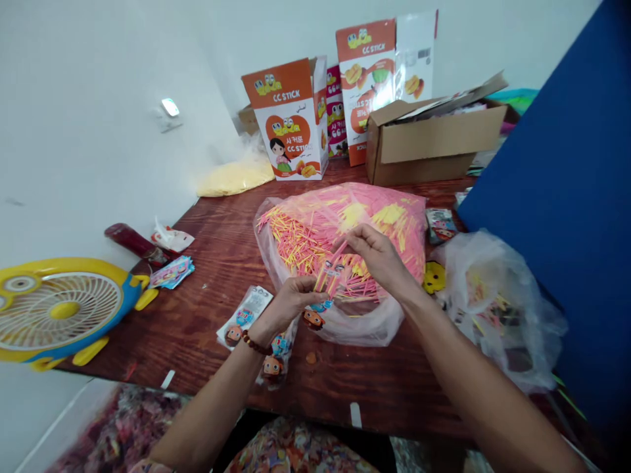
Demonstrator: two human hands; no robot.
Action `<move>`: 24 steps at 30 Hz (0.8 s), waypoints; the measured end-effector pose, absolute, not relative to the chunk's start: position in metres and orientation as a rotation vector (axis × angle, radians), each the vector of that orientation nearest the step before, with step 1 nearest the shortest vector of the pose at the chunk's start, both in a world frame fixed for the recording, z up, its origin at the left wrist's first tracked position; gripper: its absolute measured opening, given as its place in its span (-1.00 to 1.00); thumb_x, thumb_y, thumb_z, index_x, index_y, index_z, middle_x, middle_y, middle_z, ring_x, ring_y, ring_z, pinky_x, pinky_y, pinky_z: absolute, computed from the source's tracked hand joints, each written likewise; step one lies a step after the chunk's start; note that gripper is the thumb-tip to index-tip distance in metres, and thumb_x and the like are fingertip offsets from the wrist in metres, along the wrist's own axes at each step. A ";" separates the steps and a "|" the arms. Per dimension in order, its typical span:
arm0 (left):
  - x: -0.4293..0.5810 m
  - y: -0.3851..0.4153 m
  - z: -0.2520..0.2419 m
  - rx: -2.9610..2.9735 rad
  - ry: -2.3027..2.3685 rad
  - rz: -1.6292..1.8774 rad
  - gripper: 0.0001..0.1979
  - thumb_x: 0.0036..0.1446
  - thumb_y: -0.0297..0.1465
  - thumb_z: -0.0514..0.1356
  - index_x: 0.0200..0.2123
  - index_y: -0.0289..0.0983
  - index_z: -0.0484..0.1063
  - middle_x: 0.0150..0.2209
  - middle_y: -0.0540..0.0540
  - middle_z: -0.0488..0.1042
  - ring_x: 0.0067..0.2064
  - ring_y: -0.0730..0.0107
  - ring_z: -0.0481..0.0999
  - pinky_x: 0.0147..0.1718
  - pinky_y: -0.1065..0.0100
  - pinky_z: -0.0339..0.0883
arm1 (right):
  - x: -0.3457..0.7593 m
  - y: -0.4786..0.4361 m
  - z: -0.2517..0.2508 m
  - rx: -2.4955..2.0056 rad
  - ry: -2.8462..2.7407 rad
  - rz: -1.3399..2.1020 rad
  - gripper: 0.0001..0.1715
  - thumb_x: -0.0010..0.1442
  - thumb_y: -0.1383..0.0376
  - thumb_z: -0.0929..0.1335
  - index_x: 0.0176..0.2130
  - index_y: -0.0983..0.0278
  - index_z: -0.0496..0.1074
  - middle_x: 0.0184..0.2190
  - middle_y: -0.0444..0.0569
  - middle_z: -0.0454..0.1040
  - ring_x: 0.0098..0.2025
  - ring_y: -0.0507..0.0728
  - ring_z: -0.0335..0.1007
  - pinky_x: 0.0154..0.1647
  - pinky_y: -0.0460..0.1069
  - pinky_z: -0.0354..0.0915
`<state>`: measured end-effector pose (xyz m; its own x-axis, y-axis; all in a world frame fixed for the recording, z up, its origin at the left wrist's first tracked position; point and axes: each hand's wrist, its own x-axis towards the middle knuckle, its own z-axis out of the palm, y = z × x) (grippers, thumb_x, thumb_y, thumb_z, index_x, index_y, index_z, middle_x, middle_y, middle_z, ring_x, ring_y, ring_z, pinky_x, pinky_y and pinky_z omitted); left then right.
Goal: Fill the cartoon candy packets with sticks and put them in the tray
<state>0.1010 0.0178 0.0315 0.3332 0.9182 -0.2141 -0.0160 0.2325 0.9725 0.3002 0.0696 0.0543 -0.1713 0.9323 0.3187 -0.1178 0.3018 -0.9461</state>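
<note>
Above the near edge of a large clear bag [374, 332] full of pink and yellow sticks [298, 240], my left hand [290, 302] grips a small clear packet [314, 318] with cartoon printing. A few sticks show inside the packet. My right hand [377, 255] is closed in a pinch on pink sticks [340, 250] at the packet's upper end. My fingers partly hide how far these sticks reach in. Flat printed packets [253, 307] lie left of my left wrist, and another packet pile [276, 358] lies below it.
A yellow-blue fan [64, 310] stands left. Behind the big bag are CC Stick boxes [290, 125] and an open cardboard carton [434, 141]. A clear bag with loose sticks [497, 309] sits right, beside a blue panel [557, 197]. A dark red bottle [131, 240] lies left.
</note>
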 end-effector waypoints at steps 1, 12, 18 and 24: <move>0.097 0.017 0.029 1.107 1.007 0.834 -0.73 -0.15 -0.32 0.48 -0.35 -0.33 0.63 -0.42 -0.04 0.58 -0.41 0.47 0.45 -0.33 0.41 0.29 | 0.293 0.071 0.054 -0.792 -1.321 1.221 -0.70 0.17 0.05 0.39 -0.37 0.21 0.34 -0.42 -0.14 0.45 -0.31 0.08 0.45 -0.19 0.02 0.38; 0.026 -0.012 -0.005 0.777 0.963 0.986 -0.70 -0.18 -0.33 0.50 -0.35 -0.35 0.62 -0.42 -0.06 0.57 -0.43 0.48 0.47 -0.39 0.44 0.34 | 0.224 0.094 0.019 -0.895 -0.784 1.548 -0.73 0.06 0.25 0.48 -0.38 0.21 0.30 -0.51 -0.17 0.43 -0.48 0.01 0.41 -0.47 -0.08 0.44; -0.010 -0.019 -0.027 0.620 1.006 1.143 -0.72 -0.18 -0.31 0.49 -0.39 -0.33 0.60 -0.43 -0.03 0.57 -0.44 0.47 0.48 -0.39 0.42 0.35 | 0.208 0.081 -0.007 -1.112 -0.717 1.589 -0.73 -0.08 0.33 0.50 -0.48 0.26 0.31 -0.58 -0.16 0.39 -0.61 -0.08 0.19 -0.78 -0.23 -0.03; -0.040 -0.019 -0.032 0.580 0.962 1.142 -0.68 -0.24 -0.33 0.51 -0.37 -0.33 0.59 -0.41 -0.03 0.58 -0.39 0.45 0.50 -0.33 0.41 0.38 | 0.203 0.075 -0.004 -1.278 -0.837 1.441 -0.72 -0.11 0.21 0.51 -0.48 0.26 0.37 -0.62 -0.20 0.36 -0.69 -0.11 0.09 -0.81 -0.21 -0.13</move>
